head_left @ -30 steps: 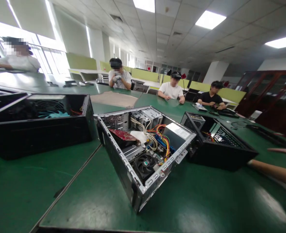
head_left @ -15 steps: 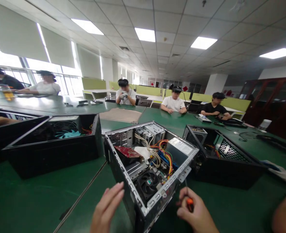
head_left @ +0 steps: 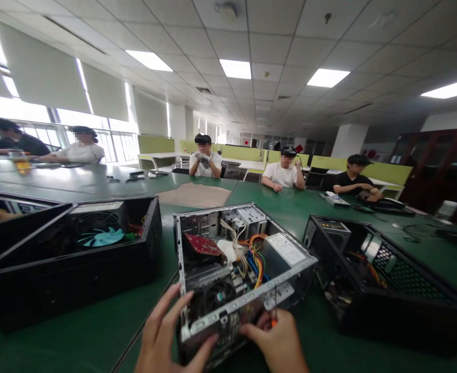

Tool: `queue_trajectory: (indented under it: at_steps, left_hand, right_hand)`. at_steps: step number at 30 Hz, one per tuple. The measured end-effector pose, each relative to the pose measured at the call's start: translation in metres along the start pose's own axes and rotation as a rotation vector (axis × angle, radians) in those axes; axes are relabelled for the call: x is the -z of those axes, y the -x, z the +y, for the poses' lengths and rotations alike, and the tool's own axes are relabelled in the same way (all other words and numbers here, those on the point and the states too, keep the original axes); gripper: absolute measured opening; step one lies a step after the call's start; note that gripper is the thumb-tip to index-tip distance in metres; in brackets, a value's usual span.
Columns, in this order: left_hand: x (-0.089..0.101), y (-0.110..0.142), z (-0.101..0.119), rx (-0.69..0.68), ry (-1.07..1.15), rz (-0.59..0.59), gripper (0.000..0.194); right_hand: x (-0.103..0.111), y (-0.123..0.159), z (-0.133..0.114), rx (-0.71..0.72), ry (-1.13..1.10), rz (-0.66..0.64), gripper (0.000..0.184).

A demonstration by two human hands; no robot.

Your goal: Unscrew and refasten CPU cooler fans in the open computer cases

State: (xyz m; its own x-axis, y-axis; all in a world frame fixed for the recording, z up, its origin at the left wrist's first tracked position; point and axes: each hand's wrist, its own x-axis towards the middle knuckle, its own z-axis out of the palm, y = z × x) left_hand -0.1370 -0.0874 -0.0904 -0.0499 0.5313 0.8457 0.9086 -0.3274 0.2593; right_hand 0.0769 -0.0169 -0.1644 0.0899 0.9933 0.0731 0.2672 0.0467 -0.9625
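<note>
An open silver computer case (head_left: 290,259) lies on its side on the green table (head_left: 96,331) right in front of me. Inside it I see a red card (head_left: 202,243), coloured cables (head_left: 256,256) and a black fan (head_left: 216,297). My left hand (head_left: 166,336) grips the case's near left corner, thumb on the front edge and fingers spread along the side. My right hand (head_left: 277,342) is closed round an orange-handled screwdriver (head_left: 274,316), its shaft pointing up at the near rim.
A black open case with a teal fan (head_left: 102,237) stands to the left; another black open case (head_left: 387,290) sits at the right. Several people sit across the table and at the far left. A brown mat (head_left: 195,195) lies beyond the cases.
The silver case has turned so its front faces me. My left hand has closed onto its near corner, and my right hand with the screwdriver has come up to the rim.
</note>
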Motion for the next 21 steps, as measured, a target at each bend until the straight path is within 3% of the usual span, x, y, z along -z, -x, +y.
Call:
queue_trajectory:
  at_steps: [4, 7, 10, 12, 14, 15, 18, 21]
  left_hand:
    - [-0.008, -0.026, -0.006, 0.019, -0.056, 0.136, 0.055]
    - [-0.014, -0.025, -0.004, -0.066, 0.019, 0.086, 0.045]
    - [-0.020, -0.028, -0.009, -0.181, 0.032, 0.009, 0.034]
    - [-0.025, -0.045, -0.015, -0.207, 0.004, -0.057, 0.033]
    - [-0.033, -0.072, -0.019, -0.147, -0.063, -0.186, 0.037]
    - [-0.038, -0.088, -0.021, -0.087, -0.115, -0.275, 0.041]
    - [-0.052, -0.125, -0.023, 0.026, -0.273, -0.558, 0.050]
    - [-0.060, -0.138, -0.023, 0.018, -0.376, -0.659, 0.054]
  right_hand:
    - [-0.064, -0.036, -0.050, 0.088, 0.056, 0.000, 0.032]
    - [-0.079, -0.044, -0.073, 0.172, 0.094, -0.088, 0.025]
    - [-0.036, -0.046, -0.083, 0.437, 0.221, -0.054, 0.034]
    - [0.013, -0.057, -0.081, 0.539, 0.298, 0.190, 0.042]
    - [0.057, -0.077, -0.072, 0.374, 0.353, 0.368, 0.047]
    - [0.071, -0.087, -0.066, 0.268, 0.384, 0.345, 0.057]
    - [0.081, -0.110, -0.049, 0.120, 0.421, 0.140, 0.067]
    - [0.065, -0.113, -0.041, 0.157, 0.382, 0.031, 0.063]
